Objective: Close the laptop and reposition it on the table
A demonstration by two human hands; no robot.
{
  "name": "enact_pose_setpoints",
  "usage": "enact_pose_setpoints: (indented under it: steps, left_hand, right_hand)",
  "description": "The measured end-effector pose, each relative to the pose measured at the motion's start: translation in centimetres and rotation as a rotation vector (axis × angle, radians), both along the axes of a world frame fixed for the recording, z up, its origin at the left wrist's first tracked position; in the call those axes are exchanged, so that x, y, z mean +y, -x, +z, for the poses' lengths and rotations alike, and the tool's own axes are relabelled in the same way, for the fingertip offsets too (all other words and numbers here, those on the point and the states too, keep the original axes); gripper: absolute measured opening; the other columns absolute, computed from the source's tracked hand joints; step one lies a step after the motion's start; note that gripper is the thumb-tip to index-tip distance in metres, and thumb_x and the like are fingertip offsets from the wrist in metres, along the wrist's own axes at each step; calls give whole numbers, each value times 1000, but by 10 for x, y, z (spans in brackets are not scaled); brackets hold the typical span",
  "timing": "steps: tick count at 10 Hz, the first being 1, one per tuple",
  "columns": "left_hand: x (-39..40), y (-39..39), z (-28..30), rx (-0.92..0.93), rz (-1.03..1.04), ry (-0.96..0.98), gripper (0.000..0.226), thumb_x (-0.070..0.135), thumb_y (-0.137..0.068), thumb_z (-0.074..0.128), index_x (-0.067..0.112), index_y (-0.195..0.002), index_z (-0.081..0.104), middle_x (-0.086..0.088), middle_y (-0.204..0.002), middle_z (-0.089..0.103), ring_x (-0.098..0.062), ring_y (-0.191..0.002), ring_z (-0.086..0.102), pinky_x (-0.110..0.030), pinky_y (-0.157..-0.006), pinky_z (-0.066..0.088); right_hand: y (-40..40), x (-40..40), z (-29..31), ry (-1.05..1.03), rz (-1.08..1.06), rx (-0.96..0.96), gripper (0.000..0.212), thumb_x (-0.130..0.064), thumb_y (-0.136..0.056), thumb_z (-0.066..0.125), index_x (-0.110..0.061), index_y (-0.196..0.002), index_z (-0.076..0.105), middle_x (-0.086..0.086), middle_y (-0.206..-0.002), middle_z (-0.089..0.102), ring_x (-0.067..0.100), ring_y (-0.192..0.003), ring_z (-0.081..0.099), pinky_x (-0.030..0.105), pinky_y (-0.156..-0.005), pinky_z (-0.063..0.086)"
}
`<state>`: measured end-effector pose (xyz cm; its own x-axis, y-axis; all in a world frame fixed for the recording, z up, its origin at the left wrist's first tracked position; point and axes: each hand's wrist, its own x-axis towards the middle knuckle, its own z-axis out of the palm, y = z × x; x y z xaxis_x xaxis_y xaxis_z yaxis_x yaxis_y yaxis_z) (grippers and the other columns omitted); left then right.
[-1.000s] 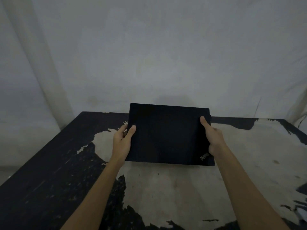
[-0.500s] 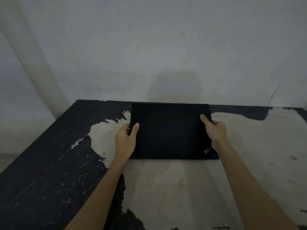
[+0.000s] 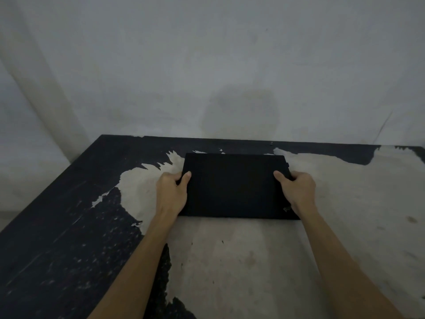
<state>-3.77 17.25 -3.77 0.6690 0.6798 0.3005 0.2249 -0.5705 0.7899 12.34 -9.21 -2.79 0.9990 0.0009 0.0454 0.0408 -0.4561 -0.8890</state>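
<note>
Both hands grip the closed, flat black laptop (image 3: 234, 185) by its short sides: the left hand (image 3: 171, 194) is wrapped round the left edge with its thumb lying on the lid, and the right hand (image 3: 297, 192) clasps the right edge the same way, thumb on top and fingers curled underneath. A small logo shows near the lid's near right corner, beside the right wrist. The laptop lies low and nearly level over the worn dark surface (image 3: 69, 226) with its pale patches of peeled coating, close to the far edge by the grey wall (image 3: 207, 65); whether it rests fully on the surface cannot be told. A second ago the lid was tilted up toward the camera and held higher; since then it has flattened out and moved farther from the person, toward the wall.
</note>
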Motion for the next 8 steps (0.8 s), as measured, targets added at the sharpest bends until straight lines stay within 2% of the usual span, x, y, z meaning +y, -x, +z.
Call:
enact_pose_setpoints:
  steps: [1, 3, 4, 5, 6, 7, 8]
  left_hand:
    - [-1, -1, 1, 29, 2, -14, 33, 28, -102, 61, 12, -77, 74, 0, -59, 65, -5, -51, 60, -10, -49, 41]
    - [0, -1, 2, 58, 6, -2, 32, 29, -103, 60, 6, -93, 79, -9, -75, 73, -13, -65, 67, -13, -53, 42]
    - [-1, -1, 3, 45, 7, 2, 28, 26, -103, 61, 7, -96, 80, -4, -70, 71, -7, -60, 63, -8, -53, 45]
    - [-1, -1, 2, 50, 5, -5, 29, 25, -102, 62, 4, -92, 79, -4, -62, 68, -8, -54, 60, -6, -52, 44]
    - [-2, 1, 4, 55, 20, -16, 26, 26, -101, 64, 5, -103, 79, 4, -69, 67, -3, -57, 58, -3, -53, 43]
    - [-4, 1, 8, 33, 47, -78, 26, 22, -98, 68, 7, -116, 77, -2, -88, 73, -7, -70, 64, -6, -66, 49]
    - [-6, 0, 18, 36, 64, -171, 32, 16, -96, 70, 12, -127, 72, -11, -109, 70, -21, -90, 69, -35, -89, 59]
  right_hand:
    - [1, -1, 1, -5, -12, -2, 31, -34, -91, 75, -4, -98, 76, 6, -77, 71, 17, -66, 65, 27, -51, 46]
    - [0, -2, -1, -12, -25, -19, 30, -31, -89, 78, -3, -99, 78, 3, -72, 69, 15, -62, 64, 26, -53, 48]
    - [0, -3, -2, 5, -26, -23, 29, -30, -88, 79, -3, -98, 78, 1, -68, 68, 15, -61, 65, 25, -51, 48]
    - [0, -4, -1, 22, -18, -22, 31, -31, -88, 79, -1, -96, 78, 12, -77, 74, 29, -69, 71, 38, -61, 60]
    - [4, -4, 2, 59, -10, -27, 31, -30, -88, 79, 1, -93, 77, 12, -75, 71, 32, -74, 72, 30, -54, 51]
    - [6, -1, 8, 90, -16, -75, 31, -26, -87, 80, 0, -103, 75, 15, -93, 73, 33, -85, 71, 25, -59, 47]
    - [11, 0, 27, 127, -40, -160, 38, -28, -86, 80, -7, -116, 71, 18, -114, 68, 33, -97, 67, 32, -76, 50]
